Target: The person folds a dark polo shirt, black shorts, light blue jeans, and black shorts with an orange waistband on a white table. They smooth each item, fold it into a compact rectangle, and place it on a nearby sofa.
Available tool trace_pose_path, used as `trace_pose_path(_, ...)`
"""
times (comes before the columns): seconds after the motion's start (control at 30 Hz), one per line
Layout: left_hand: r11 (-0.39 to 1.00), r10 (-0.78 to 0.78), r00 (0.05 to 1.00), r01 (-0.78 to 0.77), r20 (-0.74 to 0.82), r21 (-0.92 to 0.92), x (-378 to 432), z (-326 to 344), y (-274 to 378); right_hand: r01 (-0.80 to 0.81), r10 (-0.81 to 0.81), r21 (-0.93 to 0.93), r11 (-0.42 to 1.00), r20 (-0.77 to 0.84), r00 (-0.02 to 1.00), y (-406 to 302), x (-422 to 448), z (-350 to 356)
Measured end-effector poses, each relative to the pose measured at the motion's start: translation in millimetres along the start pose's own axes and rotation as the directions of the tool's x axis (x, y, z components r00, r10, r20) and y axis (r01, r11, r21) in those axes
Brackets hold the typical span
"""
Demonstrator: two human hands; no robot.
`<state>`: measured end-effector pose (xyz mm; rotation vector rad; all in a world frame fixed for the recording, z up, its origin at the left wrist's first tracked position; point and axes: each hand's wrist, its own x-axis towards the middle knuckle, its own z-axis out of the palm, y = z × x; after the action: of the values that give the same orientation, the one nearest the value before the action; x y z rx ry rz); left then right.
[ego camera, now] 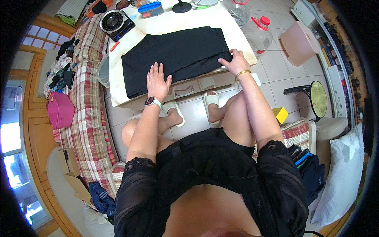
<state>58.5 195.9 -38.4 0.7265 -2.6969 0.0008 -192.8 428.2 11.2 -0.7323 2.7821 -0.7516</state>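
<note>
A folded black garment (pixel 177 53), perhaps trousers, lies across the white table (pixel 117 86), its near edge close to the table's front edge. My left hand (pixel 157 81) rests flat on the near edge of the cloth, left of its middle, with fingers spread; a ring and a smartwatch are on it. At the garment's near right corner is my right hand (pixel 237 62), its thumb and fingers apart around the rumpled cloth edge. Whether it grips the cloth I cannot tell. A gold bracelet circles my right wrist.
A small fan on a black base (pixel 114 22), a red marker (pixel 115 46), a blue-lidded container (pixel 151 10) and a black round stand (pixel 181 7) are on the table. Large plastic bottles (pixel 257 37) stand beside its right edge. A checked sofa (pixel 86 89) flanks the left side.
</note>
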Motion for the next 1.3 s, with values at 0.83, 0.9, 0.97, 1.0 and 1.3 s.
trace_pose_path(0.83,-0.401,-0.733,0.441,0.336,0.518,-0.852,29.1,15.5,-145.7,0.067,-0.069,0.034,0.997,0.043,0.997,46.1,23.9,22.4)
trace_pose_path(0.9,-0.524,-0.69,0.489,0.172,0.534,-0.834,19.1,21.5,-167.2,0.068,-0.069,0.033,0.997,0.042,0.997,40.6,25.0,23.4)
trace_pose_path(0.97,-0.572,-0.612,0.59,0.128,0.526,-0.81,23.0,8.5,-130.1,0.048,-0.049,0.01,0.999,0.044,0.998,56.3,25.5,23.2)
trace_pose_path(1.0,-0.584,-0.619,0.6,0.079,0.507,-0.808,21.7,-1.3,-125.0,0.051,-0.051,0.011,0.999,0.044,0.998,52.9,25.4,22.0)
trace_pose_path(1.3,-0.579,-0.616,0.615,0.07,0.492,-0.813,22.3,1.4,-128.3,0.384,-0.355,0.117,0.916,-0.206,0.912,12.7,17.7,14.2)
